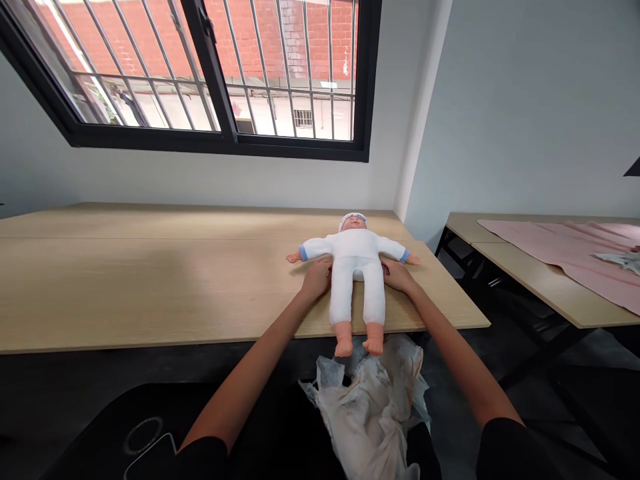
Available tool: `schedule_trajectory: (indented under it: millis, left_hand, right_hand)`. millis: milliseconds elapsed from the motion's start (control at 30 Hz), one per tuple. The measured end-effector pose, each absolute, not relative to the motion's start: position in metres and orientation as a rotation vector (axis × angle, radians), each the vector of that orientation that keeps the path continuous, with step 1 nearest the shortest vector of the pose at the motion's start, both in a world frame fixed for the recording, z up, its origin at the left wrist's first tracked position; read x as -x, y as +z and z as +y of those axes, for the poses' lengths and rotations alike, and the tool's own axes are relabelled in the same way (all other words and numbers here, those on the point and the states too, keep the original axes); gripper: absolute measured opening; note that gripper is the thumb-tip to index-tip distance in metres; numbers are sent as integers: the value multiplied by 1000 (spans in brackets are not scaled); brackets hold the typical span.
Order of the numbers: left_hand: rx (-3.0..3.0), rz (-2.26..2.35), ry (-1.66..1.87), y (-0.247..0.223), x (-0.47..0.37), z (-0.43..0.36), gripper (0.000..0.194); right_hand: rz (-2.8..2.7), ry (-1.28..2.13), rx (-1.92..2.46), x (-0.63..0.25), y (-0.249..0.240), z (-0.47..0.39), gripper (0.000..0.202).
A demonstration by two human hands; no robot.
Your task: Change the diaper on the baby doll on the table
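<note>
A baby doll (356, 250) in a white suit with blue cuffs and a white cap lies on its back near the table's front edge. Its arms are spread wide and its feet reach past the edge. My left hand (317, 277) is closed against the doll's side at the hip, fingertips partly hidden by its body. On the other side, my right hand (397, 274) holds the doll at the same height, fingers curled in beside it. Across my lap, below the feet, lies a crumpled bundle of whitish cloth and thin translucent sheeting (367, 413).
The doll is on a light wood table (125, 280) against the wall, below a barred window (235, 137). To the right, across a gap, a second table (545, 293) carries a pink cloth (565, 247) with a pale crumpled item (620, 260).
</note>
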State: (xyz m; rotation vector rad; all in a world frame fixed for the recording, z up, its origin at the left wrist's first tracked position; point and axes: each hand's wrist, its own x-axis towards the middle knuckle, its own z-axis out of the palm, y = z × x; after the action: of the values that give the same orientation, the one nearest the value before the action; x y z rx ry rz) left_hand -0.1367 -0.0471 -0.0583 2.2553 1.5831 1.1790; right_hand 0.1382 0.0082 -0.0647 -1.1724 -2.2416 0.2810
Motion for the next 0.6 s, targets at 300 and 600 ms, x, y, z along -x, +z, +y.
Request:
schedule_trajectory:
  millis: [300, 600]
  left_hand:
    - [-1860, 1431, 1586, -49, 136, -50, 18]
    - [-2033, 1483, 1541, -47, 132, -42, 14]
  right_hand:
    - [-1858, 478, 820, -138, -57, 4, 22]
    - [-1893, 421, 823, -135, -60, 8, 23]
